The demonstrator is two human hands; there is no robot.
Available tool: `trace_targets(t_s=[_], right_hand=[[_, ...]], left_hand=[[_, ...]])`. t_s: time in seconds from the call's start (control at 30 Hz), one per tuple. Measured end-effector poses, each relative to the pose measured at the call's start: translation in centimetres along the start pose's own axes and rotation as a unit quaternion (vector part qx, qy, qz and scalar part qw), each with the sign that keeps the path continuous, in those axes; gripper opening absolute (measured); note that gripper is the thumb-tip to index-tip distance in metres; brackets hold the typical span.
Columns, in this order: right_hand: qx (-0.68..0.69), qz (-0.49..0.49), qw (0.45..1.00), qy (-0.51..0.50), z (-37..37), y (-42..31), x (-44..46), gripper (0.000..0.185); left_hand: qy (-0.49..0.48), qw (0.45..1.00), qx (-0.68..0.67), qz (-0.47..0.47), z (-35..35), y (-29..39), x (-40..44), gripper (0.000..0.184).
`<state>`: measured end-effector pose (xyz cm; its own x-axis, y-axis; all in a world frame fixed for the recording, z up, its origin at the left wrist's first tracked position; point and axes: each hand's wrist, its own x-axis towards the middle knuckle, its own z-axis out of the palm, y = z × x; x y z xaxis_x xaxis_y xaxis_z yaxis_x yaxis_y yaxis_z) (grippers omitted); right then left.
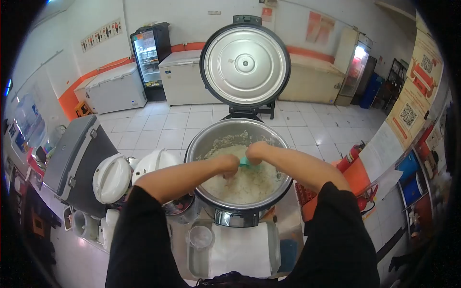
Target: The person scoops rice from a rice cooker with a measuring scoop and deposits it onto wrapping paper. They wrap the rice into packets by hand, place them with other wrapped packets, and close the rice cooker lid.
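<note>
The right hand [257, 151], wrist bent down, curls closed around a green utensil [248, 164] at the centre of the frame. Just left of it, the left hand [228, 165] points downward over the rice [245, 188]; whether it grips anything, I cannot tell. Both forearms angle inward from the lower corners, elbows wide, over the pot [203, 193], its round lid [245, 64] upright at upper centre.
</note>
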<state>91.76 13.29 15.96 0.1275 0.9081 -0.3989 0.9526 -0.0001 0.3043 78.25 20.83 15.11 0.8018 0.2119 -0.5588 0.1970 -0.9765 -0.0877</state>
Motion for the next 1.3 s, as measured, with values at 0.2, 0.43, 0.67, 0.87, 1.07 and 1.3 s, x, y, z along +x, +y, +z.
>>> trace_targets(t_s=[0.2,0.43,0.67,0.87,1.07,1.3], right_hand=[[0.074,-0.030,0.961,-0.265,-0.4,-1.8,1.3,0.026],[0.169,-0.150,0.925,-0.304,-1.0,-6.4,-0.6,0.025],[0.419,-0.117,0.838,-0.329,-3.9,-1.9,-8.3,0.027],[0.710,0.004,0.679,-0.187,-7.2,0.4,-16.3,0.034],[0.780,0.099,0.600,0.147,-7.9,-6.1,-17.6,0.028],[0.700,0.161,0.658,0.226,-8.8,-7.7,-18.7,0.018]], left_hand=[[0.297,0.948,-0.096,-0.065,-5.3,-2.6,-16.9,0.011],[0.523,0.800,-0.269,-0.117,0.3,0.3,-26.4,0.028],[0.537,0.661,-0.523,-0.051,3.0,0.6,-25.9,0.033],[0.543,0.640,-0.543,-0.039,4.2,1.6,-23.1,0.037],[0.625,0.618,-0.477,-0.036,0.9,8.5,-18.2,0.029],[0.655,0.642,-0.399,0.021,1.7,8.6,-15.0,0.027]])
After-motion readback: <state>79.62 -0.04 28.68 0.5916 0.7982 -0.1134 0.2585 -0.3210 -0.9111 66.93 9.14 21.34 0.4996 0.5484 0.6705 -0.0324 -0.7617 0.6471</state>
